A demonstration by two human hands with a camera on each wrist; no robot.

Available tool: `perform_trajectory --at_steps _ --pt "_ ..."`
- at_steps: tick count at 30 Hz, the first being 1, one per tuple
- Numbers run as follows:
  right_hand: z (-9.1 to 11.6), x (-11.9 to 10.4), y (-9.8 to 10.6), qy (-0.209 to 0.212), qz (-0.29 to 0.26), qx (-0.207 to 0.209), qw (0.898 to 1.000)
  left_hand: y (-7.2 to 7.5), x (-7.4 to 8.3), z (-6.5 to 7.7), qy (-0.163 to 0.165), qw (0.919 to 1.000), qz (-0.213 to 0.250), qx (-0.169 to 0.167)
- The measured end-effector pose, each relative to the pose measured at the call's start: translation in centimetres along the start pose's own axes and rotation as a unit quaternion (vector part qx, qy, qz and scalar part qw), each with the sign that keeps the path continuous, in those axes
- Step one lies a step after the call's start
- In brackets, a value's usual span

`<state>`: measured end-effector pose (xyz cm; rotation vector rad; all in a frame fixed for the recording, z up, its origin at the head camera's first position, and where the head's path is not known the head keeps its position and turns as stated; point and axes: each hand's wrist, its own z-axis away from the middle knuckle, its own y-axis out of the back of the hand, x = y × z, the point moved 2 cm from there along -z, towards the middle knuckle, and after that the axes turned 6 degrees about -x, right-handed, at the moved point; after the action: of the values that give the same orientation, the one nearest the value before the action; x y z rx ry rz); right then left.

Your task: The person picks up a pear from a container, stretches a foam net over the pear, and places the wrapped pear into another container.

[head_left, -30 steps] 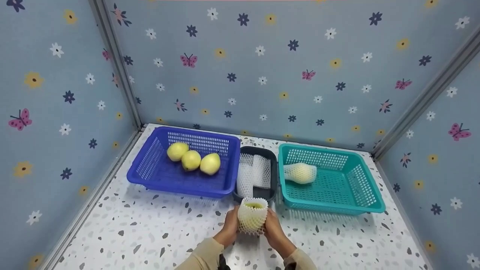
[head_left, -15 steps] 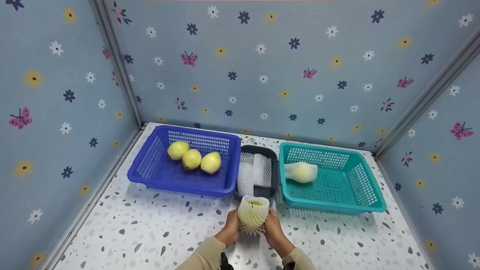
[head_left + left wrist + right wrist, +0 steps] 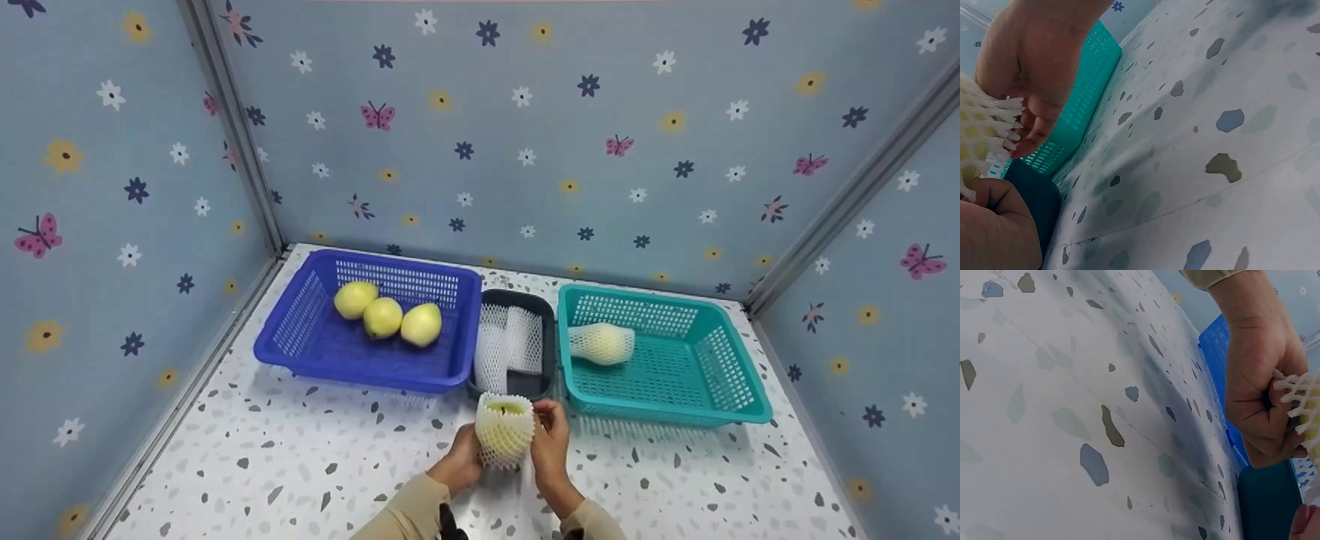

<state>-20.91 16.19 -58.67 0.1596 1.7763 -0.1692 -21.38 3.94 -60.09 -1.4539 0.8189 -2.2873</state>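
A yellow-green pear [image 3: 504,409] sits inside a white foam net [image 3: 505,441] in front of the dark tray, its top showing through the net's open upper end. My left hand [image 3: 460,459] holds the netted pear from the left, fingers curled in against it. On the other side, my right hand [image 3: 553,450] has its fingertips at the net's upper right edge, pinching it. The left wrist view shows the right hand [image 3: 1039,62] with curled fingers close to the net's jagged rim. In the right wrist view, the left hand [image 3: 1261,382] grips the net's edge.
A blue basket [image 3: 367,367] on the left holds 3 bare pears [image 3: 383,318]. Between the baskets, a dark tray [image 3: 550,352] holds folded foam nets [image 3: 523,341]. The teal basket [image 3: 667,415] on the right holds one netted pear [image 3: 604,344]. Patterned panels [image 3: 510,187] enclose the speckled table [image 3: 337,465].
My right hand has shifted up along the net, its fingers moving to the upper right edge. The left hand and the pear stay nearly in place.
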Motion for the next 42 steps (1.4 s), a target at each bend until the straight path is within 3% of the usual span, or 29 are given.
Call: perform_trajectory --at_steps 2,5,9,11,14,17,19,24,29,34,42 --pt "-0.1 -0.3 0.0 0.024 -0.009 -0.007 1.000 -0.1 0.0 0.1 0.006 0.9999 0.009 -0.006" --pt "0.0 -0.8 0.0 0.012 -0.009 -0.026 1.000 -0.1 -0.1 0.1 0.006 0.9998 0.018 -0.009" --pt "0.5 -1.2 0.0 0.017 -0.024 -0.089 0.996 -0.1 0.0 0.1 0.006 0.9998 0.013 0.016" --pt "0.8 -0.8 -0.1 0.039 -0.043 -0.142 0.988 -0.1 0.0 0.1 0.001 0.9994 0.012 0.034" --pt "0.6 2.2 0.1 0.062 -0.088 -0.216 0.970 -0.1 0.2 0.2 -0.001 0.9981 0.033 0.052" --pt "0.0 5.0 0.3 0.083 -0.136 -0.256 0.953 -0.2 0.4 0.3 0.012 0.9962 0.077 0.040" --pt "0.0 4.9 0.4 0.104 -0.157 -0.273 0.943 -0.3 0.5 0.4 0.028 0.9941 0.102 0.023" --pt "0.9 0.4 0.0 0.118 -0.137 -0.284 0.942 -0.6 0.8 0.5 0.057 0.9890 0.136 -0.007" --pt "1.6 -1.8 -0.3 0.122 -0.050 -0.273 0.953 -0.8 1.2 0.5 0.050 0.9888 0.138 -0.029" --pt "1.7 -3.2 -0.6 0.153 0.044 -0.232 0.959 -1.0 1.2 0.7 0.040 0.9930 0.110 -0.016" --pt "1.2 -4.9 -0.4 0.180 0.075 -0.220 0.956 -0.8 0.7 0.6 0.040 0.9981 0.045 0.009"
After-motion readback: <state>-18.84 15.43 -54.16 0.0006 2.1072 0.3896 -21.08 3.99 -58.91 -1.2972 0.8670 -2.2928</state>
